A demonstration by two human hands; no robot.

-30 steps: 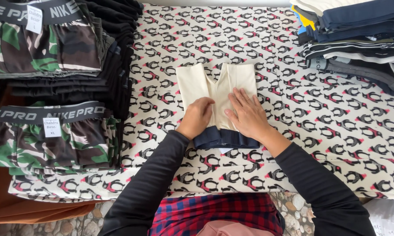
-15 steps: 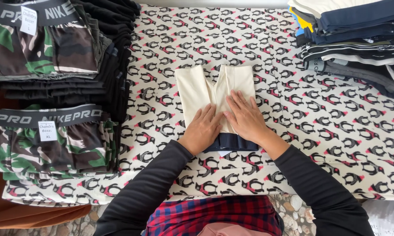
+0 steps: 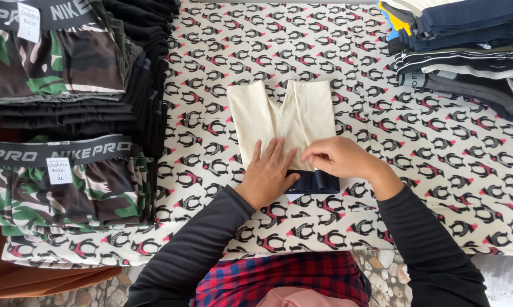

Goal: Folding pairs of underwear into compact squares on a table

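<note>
At my far left sit two stacks of folded camouflage shorts [image 3: 63, 182]. My left hand [image 3: 270, 173] lies flat, fingers slightly spread, on the cream folded shorts with a navy waistband [image 3: 282, 116], mid-table on the penguin-print cloth [image 3: 438, 170]. My right hand [image 3: 339, 158] pinches their lower edge. Dark folded clothes [image 3: 466, 40] lie right.

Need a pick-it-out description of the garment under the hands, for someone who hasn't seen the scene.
Start at the penguin-print cloth that covers the table, with stacks of folded clothes on both sides. In its middle lies one cream garment, folded flat, with a dark navy waistband at the near end. The left hand presses flat on it and the right hand pinches its edge; it is the only pale piece that lies alone.
</note>
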